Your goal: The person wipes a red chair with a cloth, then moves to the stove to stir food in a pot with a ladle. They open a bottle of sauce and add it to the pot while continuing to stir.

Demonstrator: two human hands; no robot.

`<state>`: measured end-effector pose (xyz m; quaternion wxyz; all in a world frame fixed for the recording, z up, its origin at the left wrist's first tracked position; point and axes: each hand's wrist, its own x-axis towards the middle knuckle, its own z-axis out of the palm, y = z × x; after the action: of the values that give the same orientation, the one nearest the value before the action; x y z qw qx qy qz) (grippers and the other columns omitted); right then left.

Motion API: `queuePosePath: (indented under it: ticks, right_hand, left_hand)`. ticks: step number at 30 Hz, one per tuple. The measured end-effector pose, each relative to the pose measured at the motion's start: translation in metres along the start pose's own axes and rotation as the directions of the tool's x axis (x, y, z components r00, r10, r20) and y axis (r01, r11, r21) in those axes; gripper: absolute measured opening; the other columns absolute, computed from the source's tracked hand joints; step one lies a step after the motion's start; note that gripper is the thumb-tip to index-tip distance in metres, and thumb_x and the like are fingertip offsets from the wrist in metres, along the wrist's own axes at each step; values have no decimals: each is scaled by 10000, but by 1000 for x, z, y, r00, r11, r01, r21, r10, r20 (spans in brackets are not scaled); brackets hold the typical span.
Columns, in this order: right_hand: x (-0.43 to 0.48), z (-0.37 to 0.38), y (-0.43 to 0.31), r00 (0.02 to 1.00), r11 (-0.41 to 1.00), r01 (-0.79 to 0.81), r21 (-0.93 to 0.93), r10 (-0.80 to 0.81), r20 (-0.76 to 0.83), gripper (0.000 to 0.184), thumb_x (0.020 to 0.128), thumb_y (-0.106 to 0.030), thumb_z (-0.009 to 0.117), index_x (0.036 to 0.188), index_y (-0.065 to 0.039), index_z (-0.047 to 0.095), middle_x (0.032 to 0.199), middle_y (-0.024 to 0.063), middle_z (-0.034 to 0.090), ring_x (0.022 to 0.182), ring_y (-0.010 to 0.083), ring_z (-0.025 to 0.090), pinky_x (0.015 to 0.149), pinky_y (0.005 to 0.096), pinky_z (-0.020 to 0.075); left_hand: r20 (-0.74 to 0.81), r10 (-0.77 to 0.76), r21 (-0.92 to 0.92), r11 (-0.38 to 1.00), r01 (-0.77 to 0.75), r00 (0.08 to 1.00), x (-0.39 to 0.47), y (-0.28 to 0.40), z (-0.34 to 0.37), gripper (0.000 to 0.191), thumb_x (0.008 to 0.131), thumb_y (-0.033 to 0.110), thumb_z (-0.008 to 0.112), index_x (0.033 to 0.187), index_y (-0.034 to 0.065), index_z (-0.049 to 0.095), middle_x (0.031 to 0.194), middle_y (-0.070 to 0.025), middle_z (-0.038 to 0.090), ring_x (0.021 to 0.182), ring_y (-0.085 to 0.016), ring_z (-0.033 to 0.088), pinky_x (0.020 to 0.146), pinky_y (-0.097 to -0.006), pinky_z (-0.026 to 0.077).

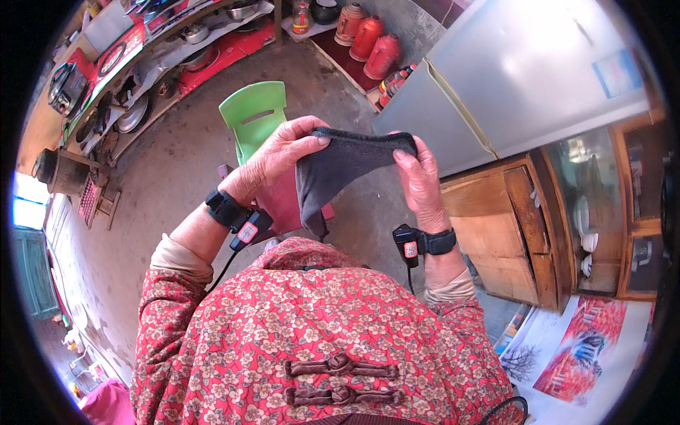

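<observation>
A dark grey cloth item (340, 170) with a thick black upper edge is stretched between my two hands in front of my chest. My left hand (289, 146) pinches its left upper corner, thumb on the near side. At the opposite corner, my right hand (419, 172) grips the black edge between thumb and fingers. The cloth's left part hangs down to a narrow point, and whether it is a hat or another garment I cannot tell. Behind it stands a small plastic chair with a green backrest (260, 114) and a pink seat (279, 199), partly covered by my left hand and the cloth.
Several red thermos flasks (366, 40) stand by the far wall. To the right are a refrigerator (504, 79) and a wooden cabinet (489, 234). Shelves with pans (133, 114) line the far left, near a low wooden stool (106, 204). Black straps circle both wrists.
</observation>
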<state>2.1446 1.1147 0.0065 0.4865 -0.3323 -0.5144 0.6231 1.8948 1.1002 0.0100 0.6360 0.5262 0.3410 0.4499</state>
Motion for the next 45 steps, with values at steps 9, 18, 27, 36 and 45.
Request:
queuePosePath:
  ticks: [9, 18, 27, 36, 45]
  right_hand:
    - [12, -19, -37, 970, 955, 241, -171, -240, 29, 140, 879, -118, 583, 968, -11, 573, 823, -36, 562, 765, 30, 470, 714, 190, 414]
    - [8, -19, -24, 968, 914, 247, -320, -244, 51, 135, 875, -102, 602, 972, -9, 593, 841, -32, 575, 767, 38, 479, 704, 203, 430]
    - [-6, -13, -28, 989, 953, 150, -264, -149, 24, 166, 871, -78, 578, 1021, -10, 607, 906, -8, 611, 833, 61, 527, 769, 225, 447]
    - [-22, 20, -38, 880, 850, 352, -391, -158, 449, 170, 830, -21, 581, 997, -5, 605, 898, 74, 632, 817, 138, 597, 739, 260, 465]
    - [14, 37, -35, 809, 685, 572, -451, -380, 449, 111, 828, -2, 580, 936, -24, 595, 1121, 126, 568, 1040, 193, 549, 889, 313, 428]
  left_hand:
    - [108, -145, 552, 832, 63, 984, 19, 7, -8, 133, 821, 90, 641, 919, 11, 597, 702, 37, 548, 688, -52, 497, 633, -240, 435]
    - [-23, -15, 865, 500, 27, 1000, 0, -41, -32, 194, 772, 101, 636, 953, 30, 633, 745, -101, 631, 712, -184, 609, 675, -318, 473]
    - [-333, 88, 871, 410, 270, 939, -17, -37, -44, 186, 811, 151, 593, 978, 76, 628, 857, -132, 650, 834, -289, 627, 740, -362, 491]
    - [-604, 273, 567, 808, 162, 749, -13, -37, -42, 291, 928, 261, 474, 1166, 116, 558, 955, -68, 646, 822, -226, 629, 724, -348, 497]
    - [61, 90, -329, 942, -65, 994, -7, 2, 14, 636, 882, 433, 535, 1351, 35, 372, 1261, -101, 508, 1105, -167, 532, 949, -315, 429]
